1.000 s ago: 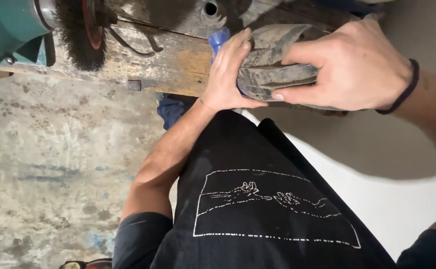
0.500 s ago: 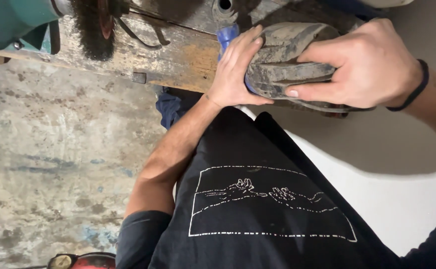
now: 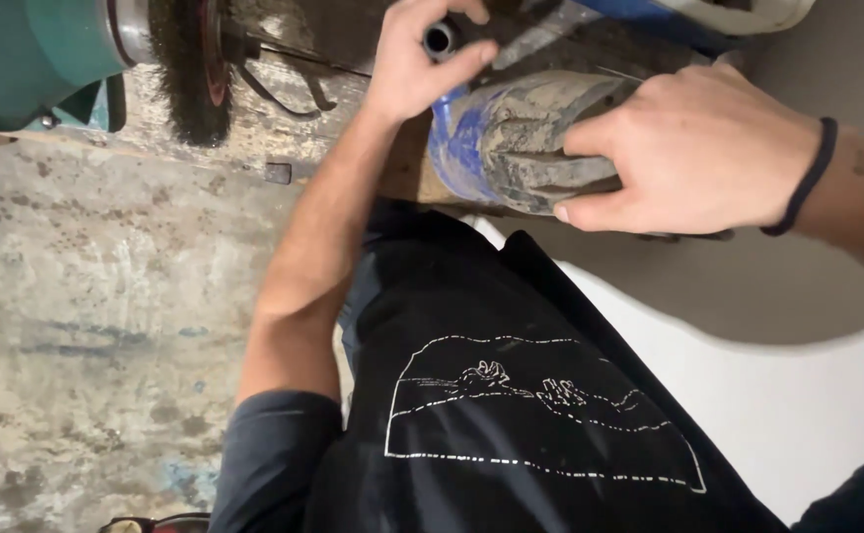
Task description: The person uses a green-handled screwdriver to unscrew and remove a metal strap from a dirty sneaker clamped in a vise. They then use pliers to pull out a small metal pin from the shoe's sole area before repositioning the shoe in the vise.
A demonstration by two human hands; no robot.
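**Observer:** Start closest to the camera. What do you have?

**Operator:** Nearest me is the black shirt (image 3: 540, 395) with a white line drawing, and at the bottom edge a pair of glasses (image 3: 150, 523). From there my left forearm runs up the frame towards the bench.

**Observer:** And the hands?

**Operator:** My right hand (image 3: 693, 148), a dark band (image 3: 802, 178) on its wrist, is clamped around a dirty grey and blue shoe (image 3: 521, 138). The fingers wrap its side and the thumb presses from underneath. The shoe lies on its side at the front edge of the wooden bench (image 3: 254, 128), toe end pointing left.

**Observer:** Left hand?

**Operator:** My left hand (image 3: 417, 64) is just above the toe, fingers curled and pinched around a small dark tube-like part (image 3: 439, 39) with a round opening. I can't tell whether that part is loose or fixed to something.

**Observer:** Further back?

**Operator:** To the left on the bench sits a teal machine (image 3: 27, 49) with a black wire brush wheel (image 3: 180, 64), well apart from both hands. Stained concrete floor (image 3: 86, 326) lies below.
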